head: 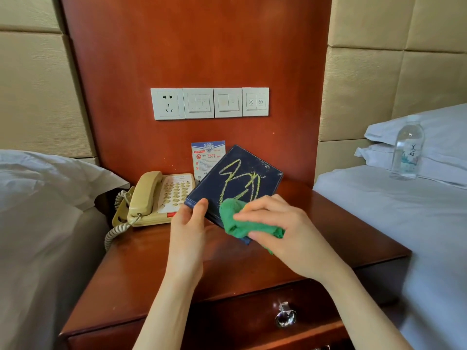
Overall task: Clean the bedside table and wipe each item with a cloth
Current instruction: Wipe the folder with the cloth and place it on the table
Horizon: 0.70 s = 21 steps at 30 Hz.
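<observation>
A dark blue book [242,173] with yellow scribbles on its cover is held tilted above the wooden bedside table [141,269]. My left hand [188,223] grips the book's lower left corner, thumb on the cover. My right hand [280,223] holds a bunched green cloth [235,218] pressed against the lower part of the cover. A beige corded telephone [156,198] sits at the table's back left. A small printed notice card [206,157] stands against the wall panel behind the book.
A clear water bottle [407,147] stands on the right bed [404,218] near the white pillows. A left bed [45,198] borders the table. Wall sockets and switches [209,103] sit above. The drawer has a shiny knob [285,315].
</observation>
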Each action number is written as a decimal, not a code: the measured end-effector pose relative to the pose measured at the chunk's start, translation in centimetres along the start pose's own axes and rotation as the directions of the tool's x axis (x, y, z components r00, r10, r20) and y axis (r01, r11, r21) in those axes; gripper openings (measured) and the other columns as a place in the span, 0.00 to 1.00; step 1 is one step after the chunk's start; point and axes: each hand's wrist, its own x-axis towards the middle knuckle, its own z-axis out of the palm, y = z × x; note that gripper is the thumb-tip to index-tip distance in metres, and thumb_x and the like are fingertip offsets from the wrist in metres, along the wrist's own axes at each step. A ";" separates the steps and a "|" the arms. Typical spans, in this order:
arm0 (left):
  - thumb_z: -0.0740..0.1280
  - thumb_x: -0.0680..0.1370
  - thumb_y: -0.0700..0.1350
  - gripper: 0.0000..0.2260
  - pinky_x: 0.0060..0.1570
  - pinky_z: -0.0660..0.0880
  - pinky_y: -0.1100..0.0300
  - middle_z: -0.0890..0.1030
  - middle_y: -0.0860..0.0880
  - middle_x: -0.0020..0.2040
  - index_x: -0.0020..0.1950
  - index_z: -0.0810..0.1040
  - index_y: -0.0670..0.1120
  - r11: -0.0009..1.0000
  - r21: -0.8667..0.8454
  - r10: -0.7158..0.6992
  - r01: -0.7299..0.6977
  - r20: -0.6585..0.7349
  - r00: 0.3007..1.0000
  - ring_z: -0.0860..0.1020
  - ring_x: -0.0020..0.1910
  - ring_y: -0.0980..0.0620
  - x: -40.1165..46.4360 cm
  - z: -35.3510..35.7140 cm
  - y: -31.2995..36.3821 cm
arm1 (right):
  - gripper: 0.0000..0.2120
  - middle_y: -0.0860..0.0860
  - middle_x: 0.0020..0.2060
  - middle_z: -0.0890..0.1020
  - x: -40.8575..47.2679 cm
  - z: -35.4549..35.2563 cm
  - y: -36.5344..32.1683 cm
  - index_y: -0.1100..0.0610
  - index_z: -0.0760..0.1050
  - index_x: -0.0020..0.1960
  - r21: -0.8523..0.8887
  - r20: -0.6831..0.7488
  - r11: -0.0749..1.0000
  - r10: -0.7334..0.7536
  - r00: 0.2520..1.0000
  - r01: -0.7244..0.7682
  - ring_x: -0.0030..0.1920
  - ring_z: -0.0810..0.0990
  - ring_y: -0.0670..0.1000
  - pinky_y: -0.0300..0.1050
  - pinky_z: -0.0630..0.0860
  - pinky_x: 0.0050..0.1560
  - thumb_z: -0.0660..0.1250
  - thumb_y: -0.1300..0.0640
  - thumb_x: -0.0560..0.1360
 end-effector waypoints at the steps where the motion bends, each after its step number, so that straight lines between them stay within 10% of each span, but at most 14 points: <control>1: 0.61 0.82 0.42 0.09 0.49 0.79 0.50 0.85 0.44 0.52 0.58 0.79 0.45 1.000 0.004 0.006 -0.006 0.008 1.000 0.84 0.49 0.45 -0.1 0.0 0.0 | 0.20 0.40 0.52 0.78 -0.1 0.0 -0.1 0.50 0.80 0.59 -0.013 0.015 1.000 -0.011 1.000 0.011 0.57 0.73 0.46 0.34 0.71 0.57 0.71 0.67 0.72; 11: 0.62 0.81 0.44 0.09 0.38 0.80 0.62 0.86 0.50 0.50 0.56 0.80 0.49 0.994 0.058 0.083 -0.094 0.180 0.980 0.85 0.48 0.51 -0.6 -1.1 0.7 | 0.18 0.40 0.50 0.77 -0.1 -1.5 3.4 0.50 0.81 0.57 -0.008 -0.503 0.959 0.240 0.830 -0.282 0.52 0.74 0.41 0.25 0.69 0.52 0.67 0.69 0.74; 15: 0.64 0.75 0.49 0.10 0.41 0.81 0.61 0.86 0.50 0.50 0.52 0.83 0.53 0.995 0.056 0.071 -0.086 0.221 0.973 0.85 0.49 0.51 -0.6 -1.3 0.8 | 0.17 0.45 0.53 0.77 -0.5 -2.1 4.7 0.53 0.80 0.60 0.013 -0.623 0.921 0.312 0.717 -0.390 0.53 0.76 0.46 0.39 0.72 0.54 0.65 0.67 0.75; 21: 0.61 0.81 0.45 0.10 0.48 0.82 0.55 0.86 0.51 0.52 0.60 0.79 0.48 0.990 0.082 0.101 -0.116 0.167 0.981 0.84 0.51 0.51 -0.6 -0.6 0.8 | 0.18 0.47 0.52 0.78 -0.4 -0.7 2.7 0.55 0.80 0.59 -0.169 -0.515 0.950 0.142 0.845 -0.262 0.51 0.75 0.52 0.45 0.73 0.54 0.66 0.71 0.73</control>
